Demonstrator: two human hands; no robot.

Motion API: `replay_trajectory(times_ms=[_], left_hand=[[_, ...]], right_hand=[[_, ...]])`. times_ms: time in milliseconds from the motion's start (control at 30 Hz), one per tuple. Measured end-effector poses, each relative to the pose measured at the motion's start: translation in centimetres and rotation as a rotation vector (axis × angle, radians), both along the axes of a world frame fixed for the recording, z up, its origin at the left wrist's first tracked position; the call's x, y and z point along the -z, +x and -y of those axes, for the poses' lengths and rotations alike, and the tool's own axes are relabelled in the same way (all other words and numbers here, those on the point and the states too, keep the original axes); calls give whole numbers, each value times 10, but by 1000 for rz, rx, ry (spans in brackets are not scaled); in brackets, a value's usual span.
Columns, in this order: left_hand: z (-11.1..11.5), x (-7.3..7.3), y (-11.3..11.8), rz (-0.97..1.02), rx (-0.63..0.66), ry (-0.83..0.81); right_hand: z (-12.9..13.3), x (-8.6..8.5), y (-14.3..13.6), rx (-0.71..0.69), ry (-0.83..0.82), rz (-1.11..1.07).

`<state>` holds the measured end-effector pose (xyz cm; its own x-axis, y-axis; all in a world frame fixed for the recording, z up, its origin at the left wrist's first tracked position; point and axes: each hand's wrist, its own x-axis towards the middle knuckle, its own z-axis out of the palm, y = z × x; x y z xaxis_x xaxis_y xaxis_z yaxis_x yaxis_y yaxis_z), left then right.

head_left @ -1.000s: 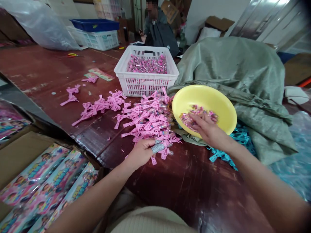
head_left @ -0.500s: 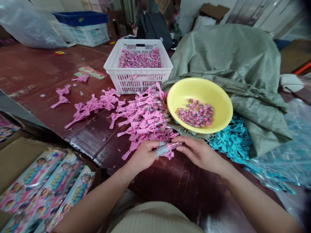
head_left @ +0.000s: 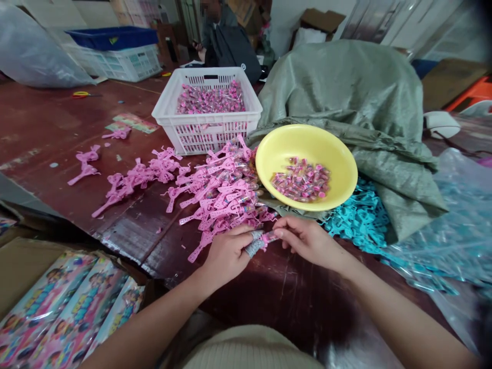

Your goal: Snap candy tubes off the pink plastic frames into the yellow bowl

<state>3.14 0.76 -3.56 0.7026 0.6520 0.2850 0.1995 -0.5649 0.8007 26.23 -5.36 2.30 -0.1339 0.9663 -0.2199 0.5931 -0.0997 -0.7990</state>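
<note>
Both of my hands meet over the front of the table, around a small clear tube with a pink end (head_left: 269, 237). My left hand (head_left: 227, 255), with grey wrapping on its fingertips, is closed on the pink end. On the other end, the thumb and fingers of my right hand (head_left: 309, 242) are pinched. Much of the tube is hidden by my fingers. Just beyond my left hand lies a heap of pink plastic pieces (head_left: 221, 192), several with clear tubes attached. A yellow basin (head_left: 265, 151) holding short pink-capped tubes (head_left: 302, 179) stands beyond my right hand.
A white crate (head_left: 207, 120) of pink-capped tubes stands behind the heap. Turquoise plastic pieces (head_left: 357, 215) and a green tarp (head_left: 346, 87) lie right. At the lower left is an open carton (head_left: 31, 261) of printed packs. Scissors (head_left: 80, 95) lie far left. A person (head_left: 226, 31) is at the back.
My view has shifted slightly, so the table things appear further left. My right fingers have closed further over the tube, covering more of its clear end. Both hands stay together.
</note>
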Motion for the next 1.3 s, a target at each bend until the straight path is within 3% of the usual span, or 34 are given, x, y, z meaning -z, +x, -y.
replay_trajectory(times_ms=[133, 267, 367, 467, 533, 633, 733, 800, 867, 967, 1100, 1200, 1300], left_hand=[[-1, 0, -1, -35, -51, 41], [-6, 2, -2, -35, -50, -39], [-9, 6, -3, -2, -72, 71], [-11, 8, -5, 3, -104, 163], [-14, 7, -6, -10, -127, 63], [-21, 3, -5, 8, -170, -203], [-25, -1, -3, 74, -188, -326], [-25, -2, -2, 94, -185, -299], [-23, -2, -1, 85, -182, -201], [-21, -3, -2, 65, -175, -130], [-19, -1, -3, 56, -170, -189], [-18, 1, -5, 35, -162, -155], [-17, 3, -8, 49, -167, -229]], right_hand=[[-5, 0, -2, 51, -111, 17], [-15, -2, -2, -11, -25, -27], [-26, -2, -4, -57, 32, 107], [-41, -1, -2, -40, -64, 219], [-53, -2, 6, 14, -72, 214], [-72, -8, 20, 93, 81, 160], [-82, -11, 21, -152, 115, 81], [-82, -10, 12, -321, 79, 105], [-78, -7, 4, -375, 51, 212], [-71, -5, 1, -370, 43, 295], [-66, -12, 2, -321, 111, 168], [-66, -18, 1, -314, 66, 269], [-78, -15, 13, -167, 19, 357]])
